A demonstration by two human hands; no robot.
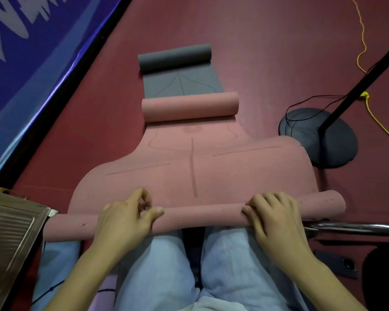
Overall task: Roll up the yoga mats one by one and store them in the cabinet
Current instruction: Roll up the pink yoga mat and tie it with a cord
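We see a pink yoga mat [195, 171] lying on the dark red floor [267, 41] in front of a person who kneels, the knees in light blue trousers [222, 265] just under the near end of the mat. This near end is already rolled into a thin tube that lies across the picture from left to right. The far end of the same mat is also curled into a thicker roll.

The left hand [126, 218] lies on top of the near roll, left of the middle. Its fingers are curled over the roll and the thumb presses on the near side, so the hand grips the rolled part. The right hand [272, 216] lies on the roll at the right side, with fingers bent over the top and the thumb against the roll; it holds the roll too. Between the two hands the roll is bare.

Behind the pink mat there is a grey yoga mat [182, 83], partly flat and with its far end rolled up. At the right a black round stand base [323, 140] sits on the floor, touching the edge of the pink mat, with a black pole [357, 86] and thin cables [368, 104] near it. At the left edge we see a blue banner [20, 75] and a golden metal panel [11, 239].
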